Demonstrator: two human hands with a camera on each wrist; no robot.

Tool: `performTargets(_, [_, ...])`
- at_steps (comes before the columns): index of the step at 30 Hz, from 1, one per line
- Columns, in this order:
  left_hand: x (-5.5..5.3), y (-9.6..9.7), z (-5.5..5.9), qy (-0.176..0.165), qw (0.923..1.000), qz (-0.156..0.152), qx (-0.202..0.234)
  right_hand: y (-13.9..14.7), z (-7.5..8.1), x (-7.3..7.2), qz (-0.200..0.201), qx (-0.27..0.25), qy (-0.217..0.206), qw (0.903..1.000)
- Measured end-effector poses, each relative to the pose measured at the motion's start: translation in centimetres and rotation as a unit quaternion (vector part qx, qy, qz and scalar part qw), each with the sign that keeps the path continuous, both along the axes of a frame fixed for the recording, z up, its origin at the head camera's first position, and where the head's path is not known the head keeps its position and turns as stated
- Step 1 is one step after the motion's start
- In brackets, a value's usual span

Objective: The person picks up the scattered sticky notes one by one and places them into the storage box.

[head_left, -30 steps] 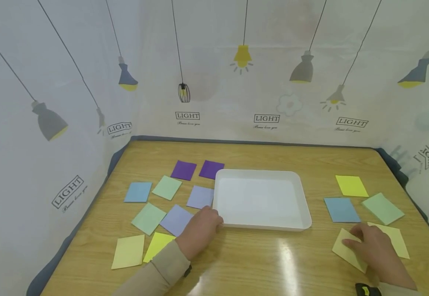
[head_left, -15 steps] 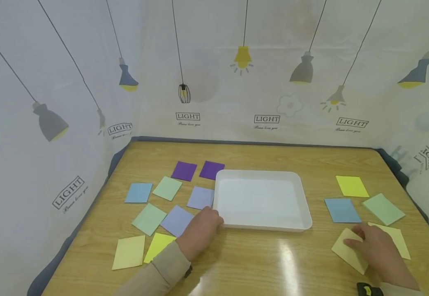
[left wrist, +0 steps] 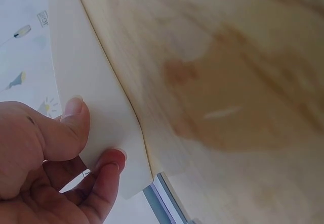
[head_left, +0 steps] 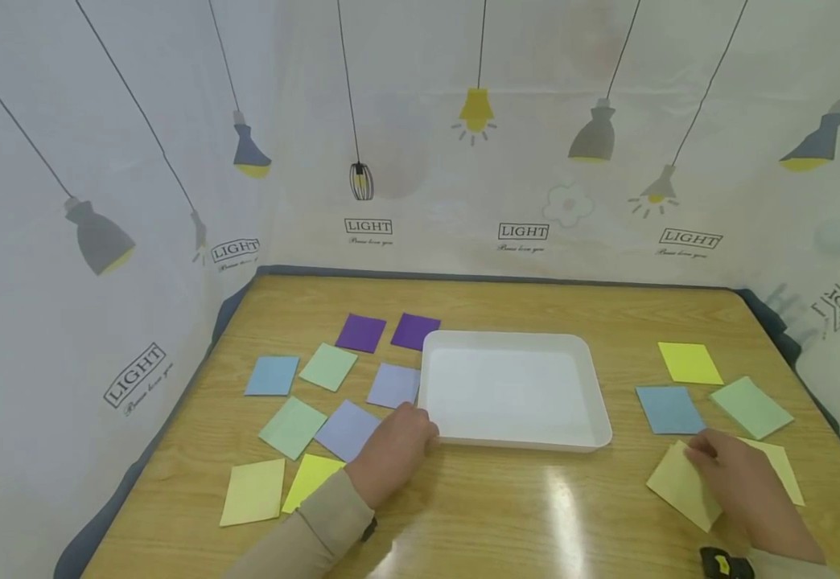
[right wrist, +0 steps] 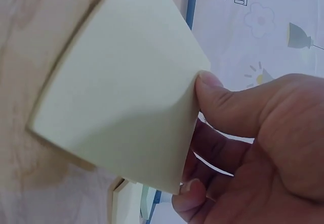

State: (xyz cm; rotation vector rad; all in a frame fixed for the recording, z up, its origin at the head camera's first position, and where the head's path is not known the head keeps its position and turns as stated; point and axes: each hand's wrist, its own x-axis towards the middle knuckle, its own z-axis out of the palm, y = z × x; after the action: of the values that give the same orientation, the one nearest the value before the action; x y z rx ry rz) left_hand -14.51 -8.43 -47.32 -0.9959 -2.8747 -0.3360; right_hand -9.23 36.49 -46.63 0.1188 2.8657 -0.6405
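In the head view, a shallow white tray (head_left: 514, 394) stands mid-table. My left hand (head_left: 394, 450) is at its near left corner. In the left wrist view, the thumb and a curled fingertip hold the tray's outer wall (left wrist: 96, 87). My right hand (head_left: 742, 482) pinches a pale yellow sticky note pad (head_left: 684, 486) along its edge at the right. The right wrist view shows the thumb on the near face of this pad (right wrist: 131, 92), with fingers behind its edge. Its far edge tilts down to the table. Another pale yellow pad (head_left: 778, 466) is partly hidden behind the right hand.
Right of the tray lie yellow (head_left: 689, 363), blue (head_left: 669, 410) and green (head_left: 751, 408) sticky notes. Left of it lie several more, including purple (head_left: 360, 333), lilac (head_left: 347, 430), blue (head_left: 271, 375) and pale yellow (head_left: 252, 492) ones. A printed cloth wall (head_left: 434, 265) borders the table.
My right hand has shifted slightly up, and its fingertips now sit at the pale yellow pad's upper right edge, with the pad turned a little. My left hand and the tray stay put.
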Motion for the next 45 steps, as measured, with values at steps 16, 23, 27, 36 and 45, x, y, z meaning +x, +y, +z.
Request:
performTargets(16, [-0.2,0.4,0.1,0.01,0.9997,-0.014,-0.017,-1.0,2.0,0.1,0.045,0.03,0.08,0.9953])
performTargets(23, [-0.2,0.6,0.3,0.018,0.9993,-0.014,-0.029,-1.5,3.1,-0.6,0.066,0.035,0.115,0.9905])
performTargets(27, [-0.2,0.7,0.4,0.009,0.9996,-0.011,-0.026,-2.0,4.0,-1.2,0.07,0.036,0.122,0.9894])
performTargets(36, [-0.2,0.2,0.2,0.006,0.9997,0.0,-0.024,-4.0,5.7,-2.7,0.085,0.01,0.118,0.9893])
performTargets(45, [-0.4,0.0,0.0,-0.004,0.9998,-0.003,-0.02,-6.0,7.8,-4.5,0.098,0.019,0.126,0.987])
